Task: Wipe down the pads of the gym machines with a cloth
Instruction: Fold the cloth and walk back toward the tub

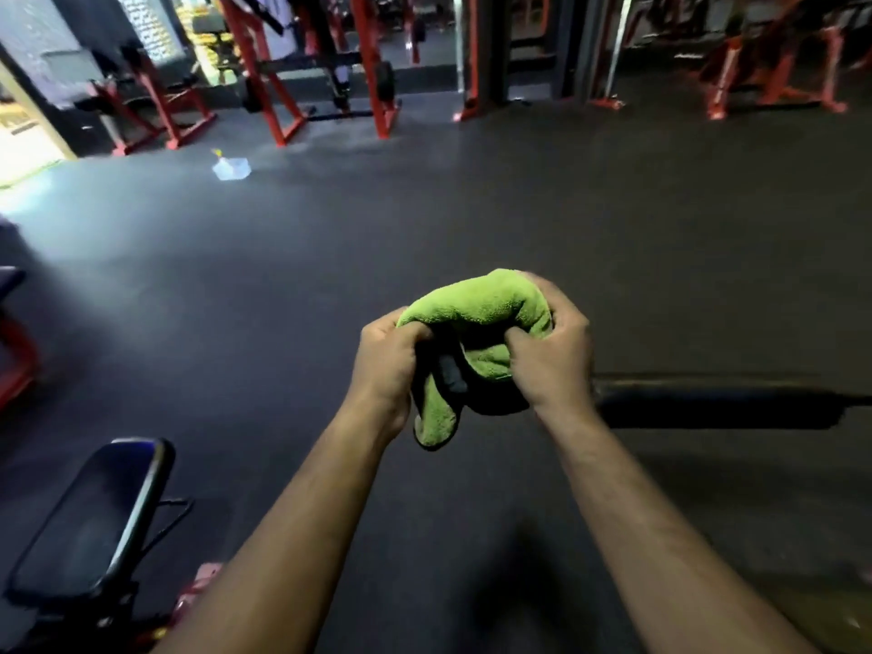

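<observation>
A: Where's the cloth?

B: Out in front of the person, held up in the air over the dark floor. It's green, bunched into a lump, with one flap hanging down below the hands.

A: And the grip?

B: Both hands are on it. The left hand has its fingers curled into the left side of the bundle, pinching a fold. The right hand is wrapped round the right side, thumb pressed into the cloth.

A: Any pads near?

B: One black pad at the lower left, tilted on its frame, well apart from the cloth. A dark padded bar runs out to the right, just beside the right wrist; I can't tell whether they touch.

A: What else?

B: Red machine frames stand along the far side. A pale, clear thing lies on the floor before them, too blurred to name.
</observation>
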The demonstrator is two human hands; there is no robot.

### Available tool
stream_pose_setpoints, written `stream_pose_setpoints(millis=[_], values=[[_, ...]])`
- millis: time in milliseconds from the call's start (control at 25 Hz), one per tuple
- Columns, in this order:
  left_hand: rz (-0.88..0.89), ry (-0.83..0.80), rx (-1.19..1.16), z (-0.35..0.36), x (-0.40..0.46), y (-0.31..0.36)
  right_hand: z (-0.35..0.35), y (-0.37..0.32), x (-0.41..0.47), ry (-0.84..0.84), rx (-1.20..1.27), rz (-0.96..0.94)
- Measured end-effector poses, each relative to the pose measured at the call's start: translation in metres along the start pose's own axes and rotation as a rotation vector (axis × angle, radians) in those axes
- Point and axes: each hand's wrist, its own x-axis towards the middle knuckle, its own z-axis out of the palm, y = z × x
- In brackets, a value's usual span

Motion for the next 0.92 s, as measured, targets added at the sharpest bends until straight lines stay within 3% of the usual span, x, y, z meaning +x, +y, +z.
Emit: stream_pose_setpoints(millis=[160,320,520,720,800,920], values=[[0.168,-0.091,0.090,-0.026,0.063,-0.008,0.053,0.016,0.087,-0.110,-0.146,-0.005],[0.361,-0.295,0.539,-0.059,0.163,-0.024,0.136,0.047,0.216,-0.177,-0.234,-0.052],[0.031,-0.220,1.138,-0.082,0.340,-0.033,0.250,0.084,0.345,-0.375,-0.361,-0.161],[0.023,0.081,1.315,-0.120,0.540,0.007,0.311,0.100,0.481,-0.595,-0.723,-0.358],[0.085,0.034,1.433,-0.123,0.619,0.024,0.337,0.112,0.539,-0.605,-0.854,-0.354],[0.123,-0.125,1.549,-0.119,0.741,0.033,0.396,0.143,0.634,-0.630,-0.846,-0.292]])
